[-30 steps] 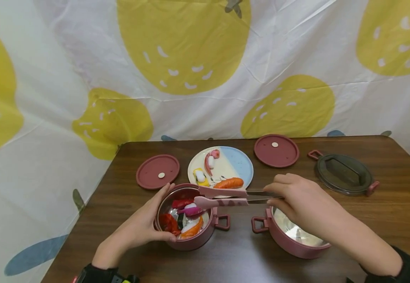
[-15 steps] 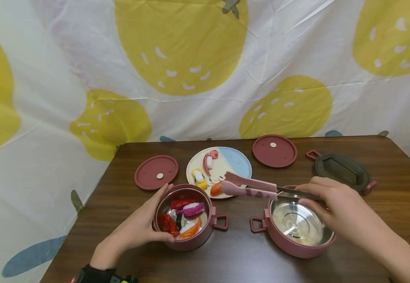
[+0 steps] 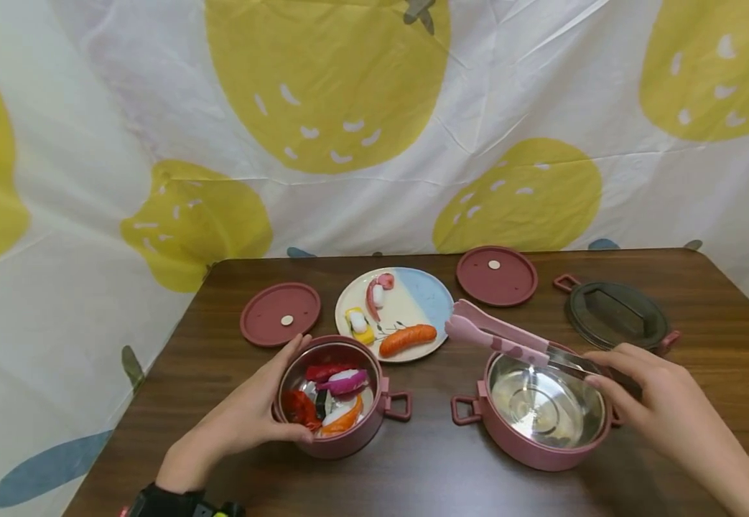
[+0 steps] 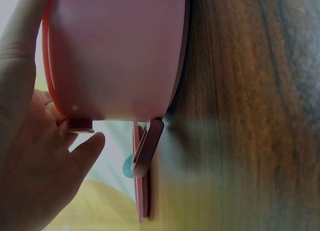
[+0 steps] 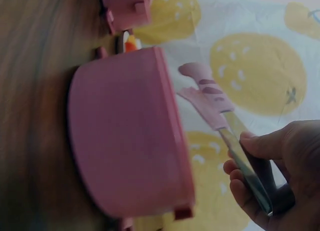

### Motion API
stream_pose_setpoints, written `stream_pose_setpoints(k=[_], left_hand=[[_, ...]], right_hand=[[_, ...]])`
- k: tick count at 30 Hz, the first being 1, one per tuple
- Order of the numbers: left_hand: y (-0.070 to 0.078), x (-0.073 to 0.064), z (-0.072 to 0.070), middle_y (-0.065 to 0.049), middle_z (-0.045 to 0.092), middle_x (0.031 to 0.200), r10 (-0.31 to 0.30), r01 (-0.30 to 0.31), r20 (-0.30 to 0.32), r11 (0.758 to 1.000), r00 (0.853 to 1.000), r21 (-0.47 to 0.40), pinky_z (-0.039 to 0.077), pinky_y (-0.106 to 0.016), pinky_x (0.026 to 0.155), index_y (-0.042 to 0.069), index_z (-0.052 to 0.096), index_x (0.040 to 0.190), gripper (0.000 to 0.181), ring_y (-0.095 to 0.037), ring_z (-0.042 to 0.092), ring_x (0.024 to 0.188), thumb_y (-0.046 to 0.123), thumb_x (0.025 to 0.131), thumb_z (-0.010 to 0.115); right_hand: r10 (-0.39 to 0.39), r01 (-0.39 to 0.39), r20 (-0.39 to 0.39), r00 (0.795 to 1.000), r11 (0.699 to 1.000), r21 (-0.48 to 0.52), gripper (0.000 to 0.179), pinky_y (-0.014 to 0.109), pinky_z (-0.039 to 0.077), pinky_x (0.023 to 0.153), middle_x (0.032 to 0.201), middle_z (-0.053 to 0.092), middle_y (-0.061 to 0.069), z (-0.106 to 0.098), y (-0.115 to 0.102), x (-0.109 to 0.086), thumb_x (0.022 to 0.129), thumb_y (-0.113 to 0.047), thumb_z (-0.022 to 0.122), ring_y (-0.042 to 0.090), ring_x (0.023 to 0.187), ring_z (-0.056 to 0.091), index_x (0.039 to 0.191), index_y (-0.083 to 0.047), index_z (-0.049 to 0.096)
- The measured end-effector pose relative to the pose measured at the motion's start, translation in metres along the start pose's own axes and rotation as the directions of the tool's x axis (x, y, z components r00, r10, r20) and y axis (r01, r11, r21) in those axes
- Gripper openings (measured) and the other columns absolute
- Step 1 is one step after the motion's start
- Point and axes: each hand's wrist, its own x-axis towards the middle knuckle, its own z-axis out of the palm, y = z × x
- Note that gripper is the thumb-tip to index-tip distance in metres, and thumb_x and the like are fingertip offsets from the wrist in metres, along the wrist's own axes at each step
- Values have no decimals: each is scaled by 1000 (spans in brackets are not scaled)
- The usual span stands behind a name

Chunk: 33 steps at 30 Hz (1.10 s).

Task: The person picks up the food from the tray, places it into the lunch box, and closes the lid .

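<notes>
My left hand (image 3: 238,413) grips the side of a pink pot (image 3: 374,424), thumb at the near rim and fingers at the far rim. In this pot lie toy foods: a purple-and-white piece (image 3: 346,383), red pieces (image 3: 301,409) and an orange-and-white piece (image 3: 342,416). In my right hand (image 3: 665,402) are pink-tipped metal tongs (image 3: 510,343), held above a second pink pot (image 3: 536,452) with a bare metal inside. Nothing sits between the tips of the tongs, which stand a little apart. The right wrist view shows thumb and fingers round the metal arms of the tongs (image 5: 245,166).
Behind the pots, a cream-and-blue plate (image 3: 435,294) bears an orange sausage-like toy (image 3: 408,339), a yellow-and-white piece (image 3: 359,324) and a pink shrimp-like piece (image 3: 374,296). Two dark red lids (image 3: 271,316) flank it. A dark lidded dish (image 3: 616,316) lies at the right.
The tongs have moved right with my right hand, from over the left pot to over the right one. My left hand stays on the left pot.
</notes>
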Motion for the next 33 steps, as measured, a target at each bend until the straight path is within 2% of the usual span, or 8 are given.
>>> stream_pose_setpoints(k=[3,7,14,19,23,26,29,33], left_hand=[[2,0,-1,-3,25,158,-7,7,3,1000,1000,0,31,-62,109,24,7,154,124,-24,28,139,49,60,85],[4,1,-3,-3,24,158,-12,11,14,1000,1000,19,31,-62,109,24,6,154,125,-24,27,140,50,60,84],[6,2,-5,-3,24,159,-7,5,18,997,1000,73,34,-60,108,23,5,154,127,-23,28,139,54,59,83],[7,1,-6,-4,24,159,-13,11,24,996,1000,91,34,-60,108,23,5,154,128,-23,28,139,55,58,83],[11,2,-7,-4,26,158,-43,40,27,994,999,99,35,-61,107,21,8,154,123,-24,30,138,54,62,82],[17,5,-8,-5,27,157,-72,68,20,989,997,133,37,-61,106,20,11,154,116,-24,31,138,54,66,79],[28,9,-7,-6,27,157,-73,70,9,980,997,186,38,-59,106,18,14,154,113,-24,30,138,55,68,78],[51,16,-5,-4,27,157,-43,34,29,968,999,247,35,-57,108,20,20,153,109,-23,26,140,58,68,76]], right_hand=[[30,-30,-6,1000,1000,7,26,40,49,56,91,70,1,2,7,-7,78,-10,76,11,72,55,104,-9,71],[61,-61,-31,998,998,14,27,31,47,58,91,70,-2,5,16,-16,78,-10,77,9,74,54,105,-10,71],[96,-96,-32,995,995,20,26,41,49,58,90,71,2,9,28,-25,79,-11,76,12,78,57,104,-7,71],[103,-102,-53,993,994,29,27,27,46,61,89,70,-2,12,32,-30,77,-10,77,3,79,55,103,-9,72],[107,-105,-64,992,994,33,27,26,45,61,88,69,-2,14,33,-33,77,-9,77,0,79,54,103,-10,72],[111,-108,-70,991,993,39,27,26,44,62,88,69,-2,15,34,-34,77,-9,77,-2,80,54,104,-10,71],[111,-107,-81,990,993,50,28,23,43,65,89,69,-1,16,35,-36,77,-9,77,-4,84,53,105,-10,71],[114,-109,-82,990,992,56,29,21,44,67,91,69,-1,15,35,-37,77,-9,77,-5,87,54,105,-11,71]])
